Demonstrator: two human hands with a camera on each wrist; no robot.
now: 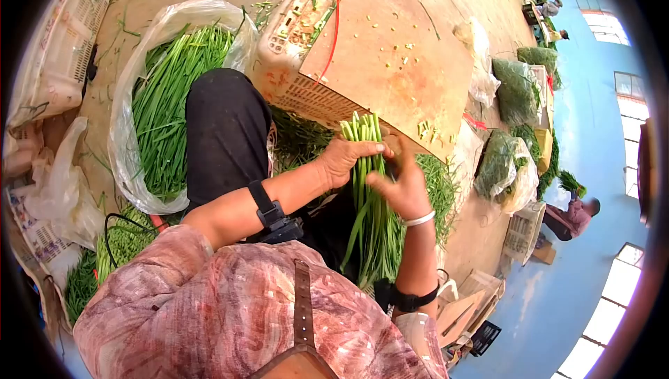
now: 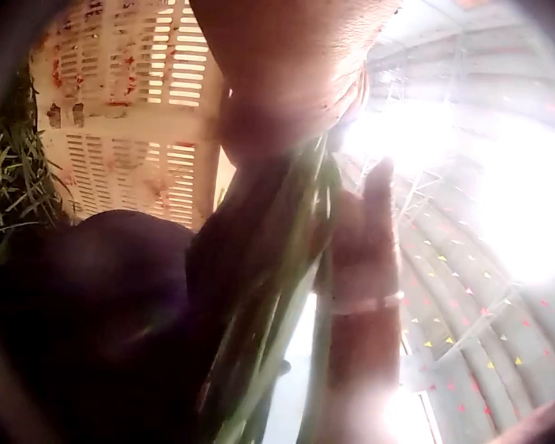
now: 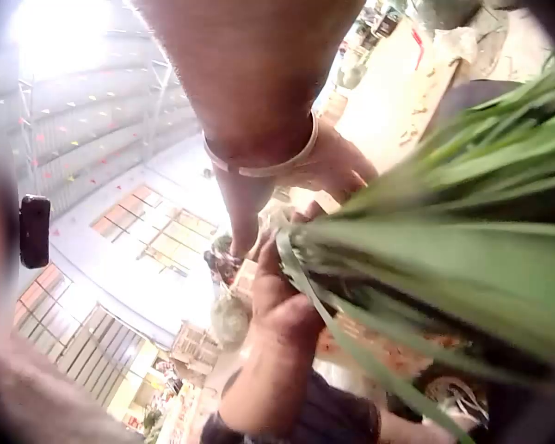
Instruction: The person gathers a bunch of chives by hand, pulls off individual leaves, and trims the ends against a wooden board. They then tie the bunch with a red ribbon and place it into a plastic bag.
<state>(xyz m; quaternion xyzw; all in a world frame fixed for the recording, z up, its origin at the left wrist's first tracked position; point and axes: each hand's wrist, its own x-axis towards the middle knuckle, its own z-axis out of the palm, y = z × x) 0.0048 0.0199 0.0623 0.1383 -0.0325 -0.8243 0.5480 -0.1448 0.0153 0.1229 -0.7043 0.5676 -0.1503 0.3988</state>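
Note:
My left hand [image 1: 341, 159] grips a bunch of garlic chives [image 1: 366, 205] around its upper part, thumb across the front. Pale cut ends stick up above that hand, and the long flat leaves hang down over my lap. Close by on the right side is my right hand [image 1: 404, 187], wearing a white bracelet, its thumb held out toward the bunch and its fingers raised, slightly blurred. In the right wrist view the leaves [image 3: 481, 240] fan out toward the camera, beyond my left hand [image 3: 287, 314]. The left wrist view shows the right hand [image 2: 365, 231] beside the stems.
A wooden board [image 1: 390, 51] with cut bits on it lies over a plastic crate [image 1: 300, 93] ahead. To the left stands a clear plastic bag [image 1: 118, 135] full of green stalks. Bagged greens [image 1: 516, 93] line the right side, where another person [image 1: 571, 215] holds a bunch.

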